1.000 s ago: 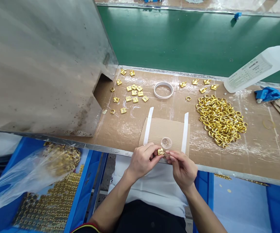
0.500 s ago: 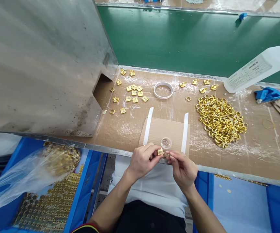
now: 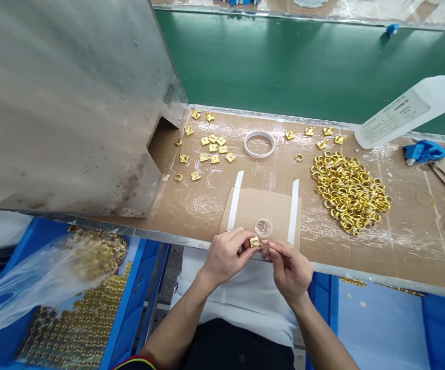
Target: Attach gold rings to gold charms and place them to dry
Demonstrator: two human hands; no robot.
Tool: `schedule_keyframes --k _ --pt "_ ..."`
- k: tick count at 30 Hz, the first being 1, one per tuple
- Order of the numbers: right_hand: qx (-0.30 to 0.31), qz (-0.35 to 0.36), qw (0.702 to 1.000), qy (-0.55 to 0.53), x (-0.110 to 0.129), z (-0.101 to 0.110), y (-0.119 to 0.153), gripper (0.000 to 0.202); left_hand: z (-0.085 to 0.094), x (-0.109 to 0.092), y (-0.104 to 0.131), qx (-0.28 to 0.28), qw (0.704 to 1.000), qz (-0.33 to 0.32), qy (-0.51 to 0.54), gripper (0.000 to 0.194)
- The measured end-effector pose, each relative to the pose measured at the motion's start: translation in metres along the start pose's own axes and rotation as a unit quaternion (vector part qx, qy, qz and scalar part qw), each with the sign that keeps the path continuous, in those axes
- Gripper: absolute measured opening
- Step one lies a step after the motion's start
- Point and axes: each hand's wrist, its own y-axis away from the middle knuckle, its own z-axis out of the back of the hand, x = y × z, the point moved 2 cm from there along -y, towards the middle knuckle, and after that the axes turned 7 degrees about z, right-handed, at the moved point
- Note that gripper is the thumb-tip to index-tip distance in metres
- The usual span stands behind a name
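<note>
Between its thumb and fingers, my left hand pinches a small square gold piece with a raised pattern on its face. My right hand grips a thin needle-like tool, its end pointing at the gold piece; whether the two touch is too small to tell. Just beyond the fingers sits a small round clear dish on a cardboard pad, which white tape strips hold along both sides. Both hands are over the front edge of the bench.
A heap of gold rings lies to the right, square gold pieces at back left. A tape roll rests mid-bench. A white bottle leans at back right; a metal housing blocks the left. Blue bins stand below.
The view has shifted very slightly. Both hands keep nearly the same pose, with the square piece and the thin tool still held close together.
</note>
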Motion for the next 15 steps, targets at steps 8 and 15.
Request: schedule_keyframes --k 8,15 --pt "-0.004 0.0 1.0 0.006 -0.0011 0.0015 0.0009 0.019 0.0007 -0.0006 -0.0006 -0.004 1.0 -0.004 0.001 0.014" --pt "0.002 -0.002 1.0 0.013 -0.0013 0.002 0.0008 0.016 0.0002 0.0005 0.0003 -0.002 1.0 0.001 0.0 0.014"
